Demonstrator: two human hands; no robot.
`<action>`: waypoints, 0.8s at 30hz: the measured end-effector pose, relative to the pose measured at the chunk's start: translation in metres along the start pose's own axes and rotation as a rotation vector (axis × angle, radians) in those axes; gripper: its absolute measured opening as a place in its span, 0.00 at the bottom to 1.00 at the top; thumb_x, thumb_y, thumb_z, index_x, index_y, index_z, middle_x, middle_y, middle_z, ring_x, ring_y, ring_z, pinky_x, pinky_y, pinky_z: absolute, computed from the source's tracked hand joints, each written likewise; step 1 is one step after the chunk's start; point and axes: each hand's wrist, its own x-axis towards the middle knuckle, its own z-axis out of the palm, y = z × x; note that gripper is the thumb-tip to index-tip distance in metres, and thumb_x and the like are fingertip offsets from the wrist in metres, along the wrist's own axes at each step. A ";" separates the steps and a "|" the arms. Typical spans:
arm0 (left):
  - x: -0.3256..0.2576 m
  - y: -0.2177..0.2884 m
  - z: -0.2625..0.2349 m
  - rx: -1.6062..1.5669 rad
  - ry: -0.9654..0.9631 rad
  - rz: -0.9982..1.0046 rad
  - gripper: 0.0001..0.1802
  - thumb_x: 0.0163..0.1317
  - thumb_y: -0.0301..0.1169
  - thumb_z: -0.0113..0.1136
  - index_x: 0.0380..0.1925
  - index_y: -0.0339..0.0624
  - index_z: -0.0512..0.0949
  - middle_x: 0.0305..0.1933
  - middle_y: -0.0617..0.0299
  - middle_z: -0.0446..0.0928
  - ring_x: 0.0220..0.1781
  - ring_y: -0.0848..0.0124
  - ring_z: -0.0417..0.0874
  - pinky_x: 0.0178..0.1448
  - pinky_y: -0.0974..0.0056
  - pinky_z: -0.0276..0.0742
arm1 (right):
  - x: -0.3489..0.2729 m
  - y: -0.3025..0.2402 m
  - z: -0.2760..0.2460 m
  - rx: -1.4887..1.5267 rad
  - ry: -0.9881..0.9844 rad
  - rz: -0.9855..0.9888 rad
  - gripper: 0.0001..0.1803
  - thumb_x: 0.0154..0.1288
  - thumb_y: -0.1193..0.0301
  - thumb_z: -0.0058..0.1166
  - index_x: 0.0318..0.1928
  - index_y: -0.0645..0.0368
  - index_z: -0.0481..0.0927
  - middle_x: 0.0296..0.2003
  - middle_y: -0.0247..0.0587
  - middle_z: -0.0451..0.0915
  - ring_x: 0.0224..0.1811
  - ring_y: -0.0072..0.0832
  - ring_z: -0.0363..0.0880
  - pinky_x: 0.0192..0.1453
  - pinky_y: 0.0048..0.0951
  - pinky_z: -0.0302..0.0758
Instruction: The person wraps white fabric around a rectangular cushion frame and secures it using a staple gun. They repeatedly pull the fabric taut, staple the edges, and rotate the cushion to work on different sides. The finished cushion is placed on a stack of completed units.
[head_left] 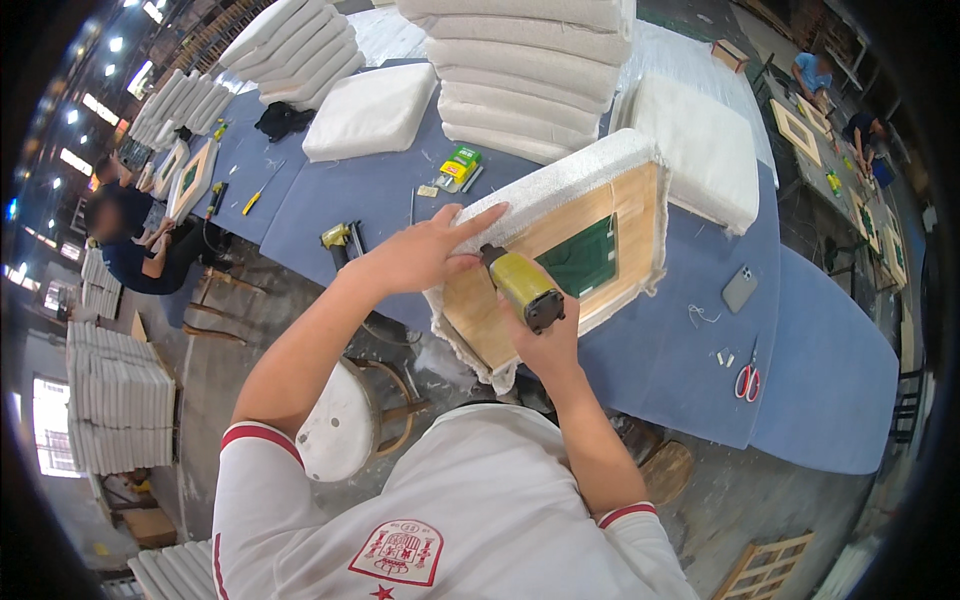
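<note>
A seat cushion (635, 205) is tilted up on the table's near edge, its wooden underside facing me. White padding wraps its rim, and a dark green panel (588, 258) shows in an opening in the wood. My left hand (420, 252) grips the cushion's upper left edge, its index finger stretched along the white padding. My right hand (553, 345) is closed round a yellow-green staple gun (522, 282). The gun's black nose is at the board's upper left edge, close to my left thumb. The left hand's other fingers are partly hidden.
On the blue table (680, 350) lie a second air gun (338, 236), a green-yellow box (459, 166), a phone (740, 289) and red-handled scissors (747, 380). White cushions (525, 75) are stacked behind. A stool (340, 420) stands at left; co-workers sit farther off on both sides.
</note>
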 end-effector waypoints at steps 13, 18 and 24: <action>-0.003 0.010 -0.005 0.037 -0.077 -0.065 0.59 0.76 0.32 0.72 0.95 0.88 0.47 0.86 0.32 0.66 0.73 0.37 0.87 0.77 0.43 0.85 | -0.015 0.008 0.007 -0.049 -0.039 0.047 0.36 0.64 0.85 0.70 0.75 0.69 0.83 0.62 0.49 0.93 0.66 0.30 0.90 0.74 0.32 0.81; 0.003 -0.061 0.000 -0.485 0.036 0.104 0.46 0.82 0.41 0.68 0.95 0.64 0.58 0.88 0.42 0.73 0.78 0.47 0.86 0.81 0.48 0.81 | -0.023 0.002 0.011 -0.092 0.041 -0.036 0.28 0.78 0.75 0.75 0.73 0.70 0.83 0.60 0.46 0.93 0.61 0.26 0.90 0.69 0.31 0.83; -0.015 -0.019 0.019 -0.232 0.133 -0.044 0.33 0.94 0.48 0.46 0.93 0.57 0.63 0.85 0.38 0.73 0.81 0.41 0.80 0.85 0.46 0.74 | -0.020 -0.001 0.003 -0.187 0.011 -0.042 0.32 0.75 0.81 0.70 0.77 0.67 0.81 0.61 0.48 0.93 0.62 0.25 0.89 0.71 0.32 0.82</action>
